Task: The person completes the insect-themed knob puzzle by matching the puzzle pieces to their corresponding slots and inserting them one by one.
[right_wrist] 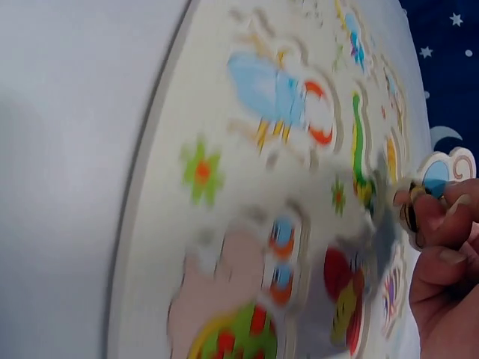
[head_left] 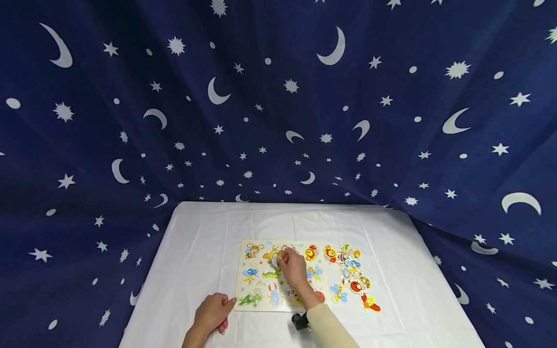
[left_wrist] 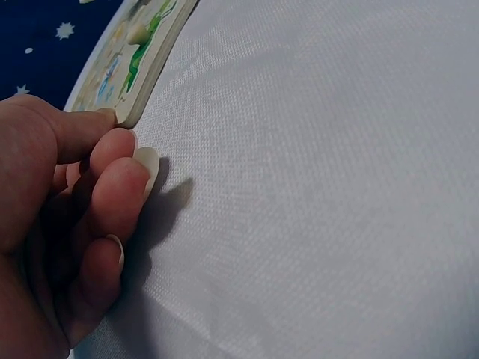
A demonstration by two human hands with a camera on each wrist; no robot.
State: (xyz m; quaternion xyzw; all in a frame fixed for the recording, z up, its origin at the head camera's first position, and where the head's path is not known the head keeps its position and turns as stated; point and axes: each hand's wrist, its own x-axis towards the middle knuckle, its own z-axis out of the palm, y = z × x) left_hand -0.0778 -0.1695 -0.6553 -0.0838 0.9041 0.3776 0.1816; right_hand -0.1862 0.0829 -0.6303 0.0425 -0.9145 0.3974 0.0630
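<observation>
A wooden insect puzzle board (head_left: 283, 308) lies flat on the white table. At its near left corner my left hand (head_left: 212, 311) has its fingers curled; in the left wrist view the thumb and index fingertip (left_wrist: 120, 140) meet at that corner. My right hand (head_left: 293, 268) is over the upper middle of the board. It pinches a bee puzzle piece (right_wrist: 436, 178) with a blue wing and curled antennae, tilted up off the board. The board's beetle picture (right_wrist: 273, 93) and green caterpillar picture (right_wrist: 359, 138) show beside the right hand.
Several loose insect pieces (head_left: 354, 285) lie in a cluster to the right of the board, some overlapping. A white cloth (head_left: 196, 251) covers the table. Dark blue curtains (head_left: 278, 106) with moons and stars hang behind and at both sides.
</observation>
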